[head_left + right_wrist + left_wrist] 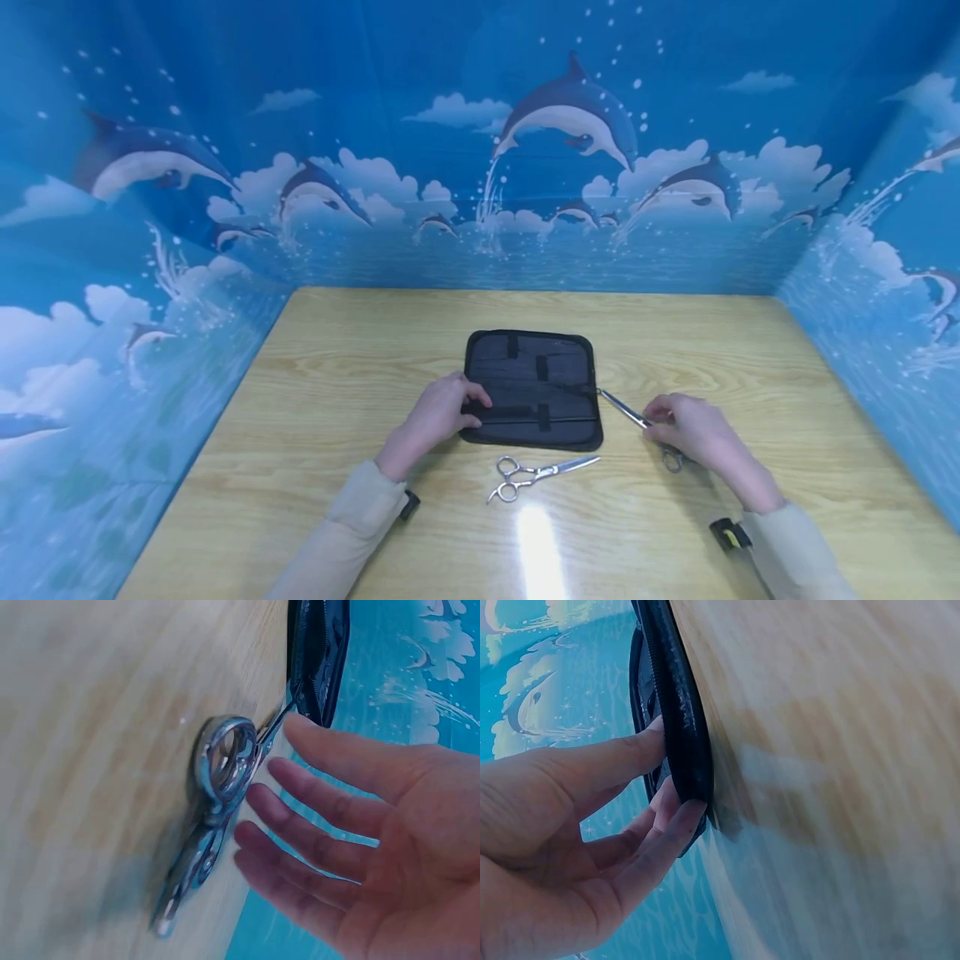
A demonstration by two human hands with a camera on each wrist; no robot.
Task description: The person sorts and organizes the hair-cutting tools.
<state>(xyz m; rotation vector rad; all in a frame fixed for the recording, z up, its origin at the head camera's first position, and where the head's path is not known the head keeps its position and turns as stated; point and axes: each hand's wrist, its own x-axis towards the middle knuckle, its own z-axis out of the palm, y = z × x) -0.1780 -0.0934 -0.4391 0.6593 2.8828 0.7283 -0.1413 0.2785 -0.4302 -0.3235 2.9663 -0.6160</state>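
An unfolded black zip case [491,352] with strap loops lies on the table. At its left side, my left hand [442,404] grips the edge between thumb and fingers; the left wrist view shows the zipped rim [686,742] between them. To the right, a pair of scissors [624,407] lies slantwise, tip by the case and finger rings toward me. My right hand [693,425] is over its middle, fingers loosely extended. In the right wrist view the fingertips are beside the scissors [225,761]; whether they touch is unclear.
Another pair of silver scissors [543,472] lies in front of the case, rings to the left. Under everything is a wood-grain table [360,333]. Dolphin-printed blue curtains [375,250] stand behind it and along both sides.
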